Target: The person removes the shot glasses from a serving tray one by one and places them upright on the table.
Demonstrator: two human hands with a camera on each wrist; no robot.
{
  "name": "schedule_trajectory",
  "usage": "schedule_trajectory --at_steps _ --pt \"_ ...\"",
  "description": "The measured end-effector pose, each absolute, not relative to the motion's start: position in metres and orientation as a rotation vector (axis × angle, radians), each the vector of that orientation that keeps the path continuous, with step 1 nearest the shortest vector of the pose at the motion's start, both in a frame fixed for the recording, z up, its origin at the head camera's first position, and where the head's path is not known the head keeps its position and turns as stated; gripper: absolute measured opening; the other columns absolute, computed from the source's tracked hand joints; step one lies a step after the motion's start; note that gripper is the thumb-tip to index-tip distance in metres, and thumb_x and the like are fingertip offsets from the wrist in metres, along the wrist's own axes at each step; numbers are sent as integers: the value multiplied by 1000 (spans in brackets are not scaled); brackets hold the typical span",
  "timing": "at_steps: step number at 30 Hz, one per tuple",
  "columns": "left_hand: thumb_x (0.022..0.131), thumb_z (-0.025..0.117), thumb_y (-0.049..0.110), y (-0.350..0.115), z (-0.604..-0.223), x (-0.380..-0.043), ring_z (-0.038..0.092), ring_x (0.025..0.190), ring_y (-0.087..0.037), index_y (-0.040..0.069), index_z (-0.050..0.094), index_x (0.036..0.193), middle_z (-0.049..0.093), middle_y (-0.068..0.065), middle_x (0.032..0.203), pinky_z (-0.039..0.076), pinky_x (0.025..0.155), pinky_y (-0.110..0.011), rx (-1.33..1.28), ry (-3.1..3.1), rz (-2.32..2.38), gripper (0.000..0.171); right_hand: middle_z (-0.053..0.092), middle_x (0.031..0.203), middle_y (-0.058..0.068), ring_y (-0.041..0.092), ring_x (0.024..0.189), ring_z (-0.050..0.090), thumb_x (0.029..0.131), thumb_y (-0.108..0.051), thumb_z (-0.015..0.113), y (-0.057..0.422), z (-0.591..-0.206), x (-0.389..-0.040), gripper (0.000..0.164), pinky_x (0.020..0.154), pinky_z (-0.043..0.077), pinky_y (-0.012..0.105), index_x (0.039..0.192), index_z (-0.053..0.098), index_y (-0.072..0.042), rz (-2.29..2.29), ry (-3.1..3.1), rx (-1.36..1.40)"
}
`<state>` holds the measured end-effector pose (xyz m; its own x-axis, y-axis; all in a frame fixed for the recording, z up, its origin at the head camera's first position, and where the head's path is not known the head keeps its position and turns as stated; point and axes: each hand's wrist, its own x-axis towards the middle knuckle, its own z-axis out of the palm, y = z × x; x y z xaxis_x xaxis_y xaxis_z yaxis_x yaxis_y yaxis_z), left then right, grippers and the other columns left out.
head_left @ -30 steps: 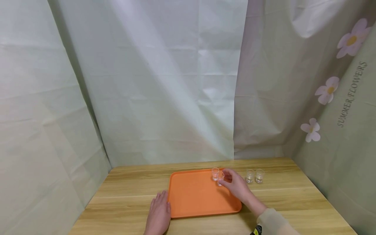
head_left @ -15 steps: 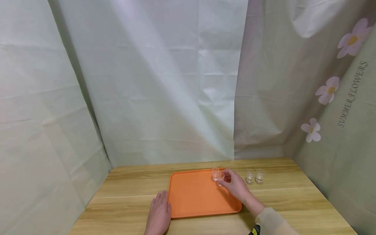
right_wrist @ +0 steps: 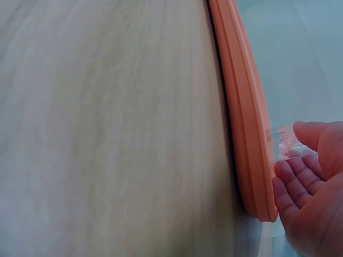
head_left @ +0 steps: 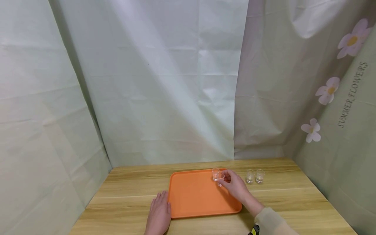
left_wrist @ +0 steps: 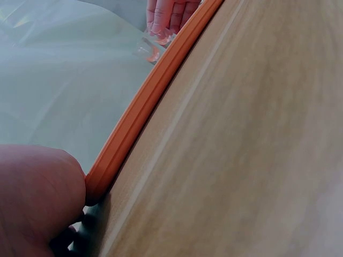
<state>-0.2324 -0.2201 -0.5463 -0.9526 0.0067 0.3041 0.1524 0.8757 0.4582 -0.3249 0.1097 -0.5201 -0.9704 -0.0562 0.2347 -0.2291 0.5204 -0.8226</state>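
Note:
An orange tray (head_left: 199, 199) lies on the wooden table. Near its back right corner two small clear shot glasses stand close together; the rear one (head_left: 215, 173) stands free. My right hand (head_left: 236, 186) pinches the front shot glass (head_left: 220, 179) between thumb and fingers. In the right wrist view that glass (right_wrist: 288, 145) shows behind the thumb, partly hidden. My left hand (head_left: 158, 212) lies flat with straight fingers on the table at the tray's left edge. In the left wrist view, the left hand (left_wrist: 37, 198) touches the tray's rim (left_wrist: 144, 112).
Two more clear shot glasses, a left one (head_left: 250, 176) and a right one (head_left: 259, 176), stand side by side on the table (head_left: 288, 195) right of the tray. Pale curtains (head_left: 164, 98) enclose the table at the back and sides, with printed flowers on the right.

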Motion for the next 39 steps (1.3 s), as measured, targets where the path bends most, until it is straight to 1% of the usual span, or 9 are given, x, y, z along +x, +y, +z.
schedule_trajectory --at_steps 9,13,21,25,32,39 --pt "107 62 6 -221 -548 -234 46 148 -57 -16 56 149 57 -36 152 33 124 -72 -119 -2756 -691 47 73 109 2 19 102 68 98 -16 87 112 -519 -322 27 88 60 36 119 73 -6 1476 -2569 213" --pt "107 62 5 -221 -548 -235 47 148 -57 -16 56 149 57 -36 152 33 124 -71 -133 -2738 -689 47 73 107 2 18 100 69 98 -14 86 116 -517 -317 25 87 61 34 118 73 -5 1493 -2542 245" --pt "108 62 5 -221 -546 -232 48 148 -56 -15 56 149 58 -36 152 33 125 -71 -137 -2727 -691 47 73 104 -1 15 98 70 98 -12 85 129 -508 -303 27 88 60 28 121 73 -3 1510 -2512 277" --pt "108 62 5 -222 -546 -232 48 148 -57 -16 56 149 58 -36 152 34 124 -71 -142 -2727 -679 47 74 106 0 15 101 71 99 -15 85 138 -504 -296 30 91 61 28 123 73 -2 1508 -2527 254" --pt "107 63 5 -221 -549 -234 48 147 -57 -16 57 149 58 -37 151 35 122 -72 -132 -2714 -699 47 75 111 2 19 106 73 101 -18 84 160 -499 -289 32 94 62 33 127 74 -3 1444 -2550 224" --pt "108 61 6 -221 -548 -234 46 149 -57 -16 55 151 56 -36 154 32 125 -71 -116 -2754 -702 48 74 113 3 19 107 73 101 -19 84 182 -499 -283 31 92 62 30 126 72 -4 1384 -2578 212"
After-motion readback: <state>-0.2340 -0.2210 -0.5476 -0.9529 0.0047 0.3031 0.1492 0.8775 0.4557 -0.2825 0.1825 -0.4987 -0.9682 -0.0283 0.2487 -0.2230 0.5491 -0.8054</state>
